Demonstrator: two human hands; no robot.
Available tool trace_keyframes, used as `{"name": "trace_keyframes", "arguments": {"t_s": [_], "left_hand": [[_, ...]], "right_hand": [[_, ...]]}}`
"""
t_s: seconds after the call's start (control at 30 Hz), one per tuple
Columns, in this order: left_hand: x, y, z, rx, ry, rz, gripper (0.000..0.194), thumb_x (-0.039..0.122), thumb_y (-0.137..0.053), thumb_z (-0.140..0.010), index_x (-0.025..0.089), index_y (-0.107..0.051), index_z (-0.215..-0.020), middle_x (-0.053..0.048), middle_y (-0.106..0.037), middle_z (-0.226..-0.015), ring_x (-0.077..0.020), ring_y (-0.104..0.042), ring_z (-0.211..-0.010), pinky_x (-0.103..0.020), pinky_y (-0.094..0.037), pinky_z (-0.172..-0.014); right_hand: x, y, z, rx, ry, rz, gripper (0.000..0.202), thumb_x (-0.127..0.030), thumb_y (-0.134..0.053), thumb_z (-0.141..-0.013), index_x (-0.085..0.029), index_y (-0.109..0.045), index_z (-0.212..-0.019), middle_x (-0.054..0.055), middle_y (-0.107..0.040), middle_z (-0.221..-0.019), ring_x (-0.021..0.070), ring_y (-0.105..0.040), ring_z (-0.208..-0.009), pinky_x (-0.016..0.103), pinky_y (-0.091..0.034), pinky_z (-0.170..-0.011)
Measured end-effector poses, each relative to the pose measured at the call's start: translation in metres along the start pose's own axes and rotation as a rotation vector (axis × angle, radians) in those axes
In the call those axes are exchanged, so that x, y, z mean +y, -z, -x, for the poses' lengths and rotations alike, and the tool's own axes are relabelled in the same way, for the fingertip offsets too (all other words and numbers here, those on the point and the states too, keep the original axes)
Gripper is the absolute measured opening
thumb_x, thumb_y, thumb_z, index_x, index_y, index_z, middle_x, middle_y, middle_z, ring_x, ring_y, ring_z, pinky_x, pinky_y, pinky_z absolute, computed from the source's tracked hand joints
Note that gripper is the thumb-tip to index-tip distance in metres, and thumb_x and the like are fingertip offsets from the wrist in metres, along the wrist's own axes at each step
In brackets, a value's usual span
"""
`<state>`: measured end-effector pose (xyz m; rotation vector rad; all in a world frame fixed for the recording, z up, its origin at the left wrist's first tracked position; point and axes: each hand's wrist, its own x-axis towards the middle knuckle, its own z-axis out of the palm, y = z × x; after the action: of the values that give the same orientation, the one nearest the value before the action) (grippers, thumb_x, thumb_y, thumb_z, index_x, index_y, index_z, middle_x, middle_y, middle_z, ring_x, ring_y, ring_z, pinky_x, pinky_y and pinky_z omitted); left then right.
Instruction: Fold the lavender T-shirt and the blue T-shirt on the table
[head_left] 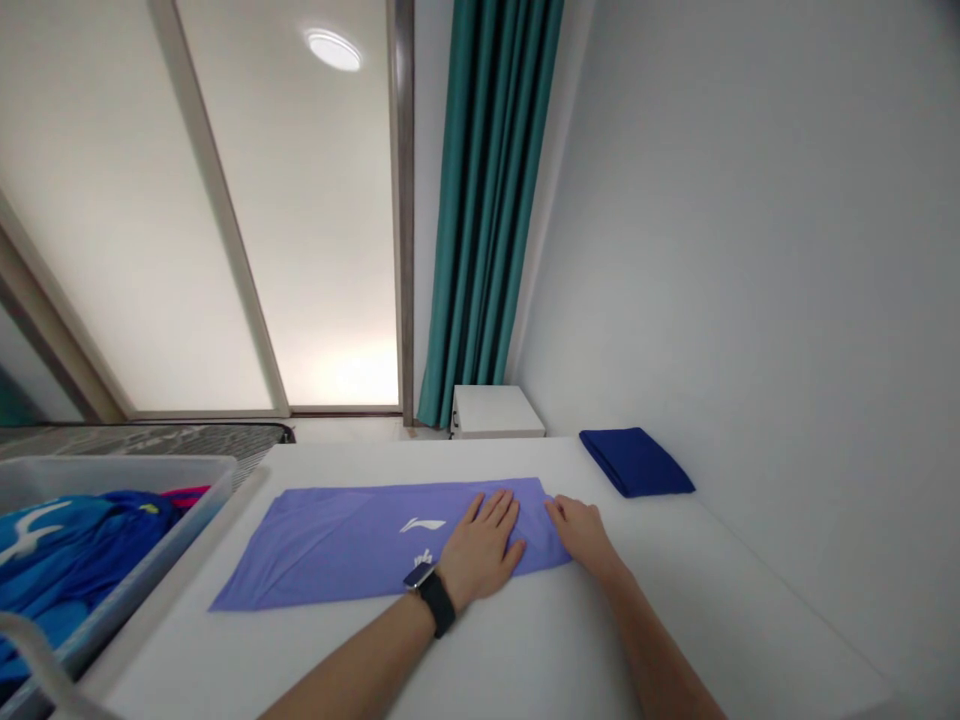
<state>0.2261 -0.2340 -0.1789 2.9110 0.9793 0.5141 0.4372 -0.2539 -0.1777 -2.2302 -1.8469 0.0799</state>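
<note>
A purple garment (337, 540) with white printed marks lies folded into a long strip across the white table (480, 660). My left hand (484, 545), with a black watch on its wrist, rests flat on the garment right of the larger white mark, fingers outstretched. At the strip's right edge, the fingers of my right hand (581, 532) are curled closed on the purple cloth. What the fingertips pinch is partly hidden by the hand. A neatly folded dark blue cloth (637, 462) lies farther back on the right, apart from both hands.
On the left stands a translucent plastic bin (217, 480) with blue and red clothes (82, 540) in it. A wall (750, 300) borders the table on the right. Behind the table are a small white cabinet (499, 410), a green curtain (491, 200) and frosted sliding doors (315, 230).
</note>
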Motion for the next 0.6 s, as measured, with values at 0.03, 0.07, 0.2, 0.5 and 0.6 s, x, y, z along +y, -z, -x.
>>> {"name": "trace_keyframes", "arguments": {"t_s": [0.03, 0.07, 0.2, 0.5, 0.6], "left_hand": [[0.000, -0.001, 0.000, 0.004, 0.000, -0.001, 0.057, 0.047, -0.025, -0.100, 0.016, -0.039, -0.145, -0.010, -0.038, -0.153, -0.0214, -0.031, -0.142, -0.043, -0.020, -0.117], [0.000, -0.002, 0.000, 0.007, -0.001, -0.001, 0.057, 0.047, -0.025, -0.100, 0.016, -0.039, -0.145, -0.011, -0.038, -0.152, -0.0217, -0.032, -0.142, -0.043, -0.021, -0.117], [-0.002, -0.006, 0.000, 0.020, -0.004, 0.001, 0.057, 0.048, -0.025, -0.100, 0.016, -0.041, -0.145, -0.011, -0.040, -0.152, -0.0224, -0.033, -0.141, -0.044, -0.021, -0.117], [-0.001, -0.003, -0.001, 0.007, 0.000, -0.004, 0.056, 0.046, -0.025, -0.100, 0.016, -0.042, -0.143, -0.011, -0.041, -0.151, -0.0220, -0.034, -0.141, -0.044, -0.021, -0.117], [0.000, -0.002, -0.001, 0.002, 0.004, 0.012, 0.055, 0.046, -0.028, -0.099, 0.016, -0.043, -0.143, -0.011, -0.041, -0.151, -0.0228, -0.034, -0.141, -0.045, -0.021, -0.117]], "right_hand": [[0.001, 0.000, 0.000, -0.005, 0.002, -0.013, 0.039, -0.034, -0.032, -0.100, -0.020, -0.064, -0.083, 0.008, -0.073, -0.087, 0.0200, -0.065, -0.085, 0.028, -0.038, -0.075], [0.001, 0.001, -0.001, -0.006, -0.001, -0.021, 0.041, -0.035, -0.030, -0.101, -0.020, -0.064, -0.085, 0.008, -0.073, -0.087, 0.0193, -0.066, -0.083, 0.027, -0.038, -0.073], [0.002, 0.001, -0.001, 0.014, -0.059, -0.059, 0.049, -0.039, -0.025, -0.101, -0.020, -0.066, -0.084, 0.011, -0.074, -0.090, 0.0211, -0.067, -0.082, 0.028, -0.039, -0.069], [0.012, 0.001, 0.005, 0.039, 0.015, -0.346, 0.045, -0.039, -0.029, -0.095, -0.021, -0.060, -0.067, 0.006, -0.068, -0.072, 0.0183, -0.060, -0.070, 0.027, -0.040, -0.066], [0.023, 0.005, 0.017, 0.010, 0.090, -0.435, 0.042, -0.041, -0.030, -0.092, -0.022, -0.051, -0.062, 0.000, -0.060, -0.062, 0.0161, -0.054, -0.064, 0.026, -0.039, -0.061]]}}
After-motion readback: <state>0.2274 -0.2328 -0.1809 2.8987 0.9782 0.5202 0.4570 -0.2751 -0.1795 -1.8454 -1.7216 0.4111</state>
